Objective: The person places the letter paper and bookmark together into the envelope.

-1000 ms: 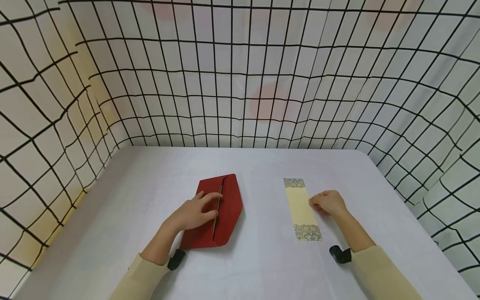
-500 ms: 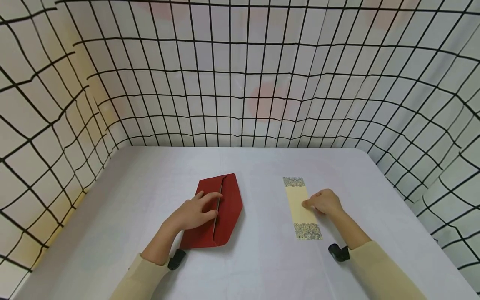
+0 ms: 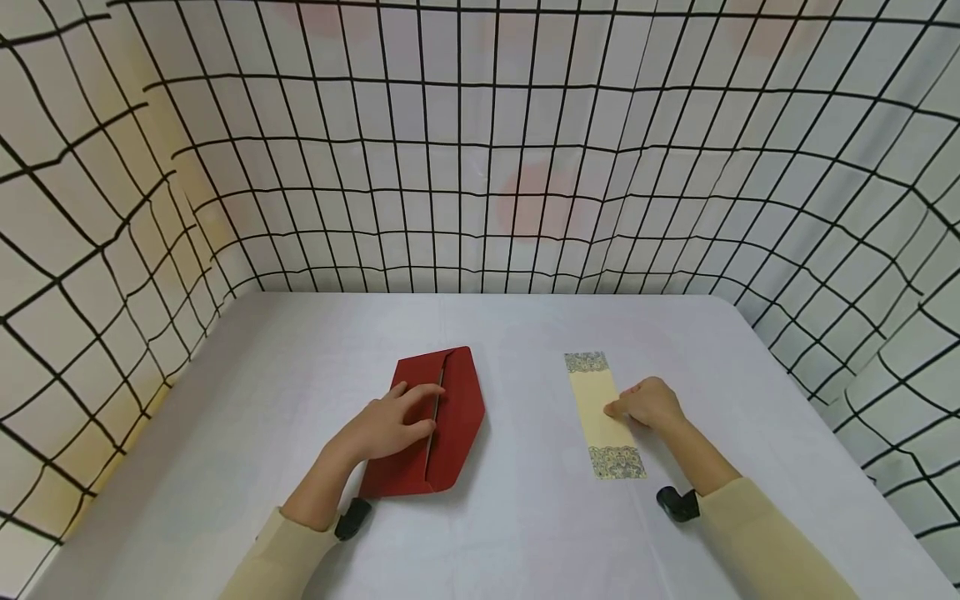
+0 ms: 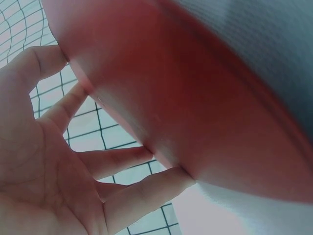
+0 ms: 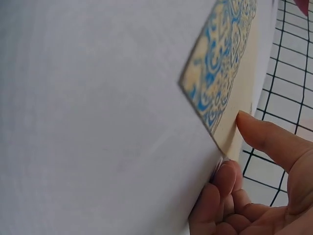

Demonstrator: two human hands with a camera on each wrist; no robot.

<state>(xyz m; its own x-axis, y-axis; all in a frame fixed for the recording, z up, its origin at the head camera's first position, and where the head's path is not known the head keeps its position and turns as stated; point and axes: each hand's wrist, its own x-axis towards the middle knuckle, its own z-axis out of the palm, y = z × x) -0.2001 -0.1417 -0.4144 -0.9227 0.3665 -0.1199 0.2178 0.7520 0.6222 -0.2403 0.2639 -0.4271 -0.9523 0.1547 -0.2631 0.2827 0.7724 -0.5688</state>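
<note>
A red envelope (image 3: 461, 421) lies on the white table, its pointed flap toward the right. Spread over it is my left hand (image 3: 392, 427); in the left wrist view its fingertips rest on the red paper (image 4: 171, 98) and the palm stays off it. To the right lies a cream card strip (image 3: 596, 400) with a patterned band at each end. My right hand (image 3: 651, 403) pinches its right long edge. The right wrist view shows the thumb (image 5: 259, 129) on the card's face and curled fingers (image 5: 225, 178) at its edge; blue scrollwork (image 5: 220, 54) covers the near end.
A white cloth-covered table (image 3: 517, 533) extends around both items. Black grid netting (image 3: 480, 167) stands along the back and both sides. Small black wrist cameras (image 3: 678, 504) sit under both wrists, by the beige sleeves (image 3: 765, 537).
My right hand has moved slightly left, and its thumb has come from beside the cream card strip onto its face. The card's top has shifted very slightly. My left hand has stayed on the envelope.
</note>
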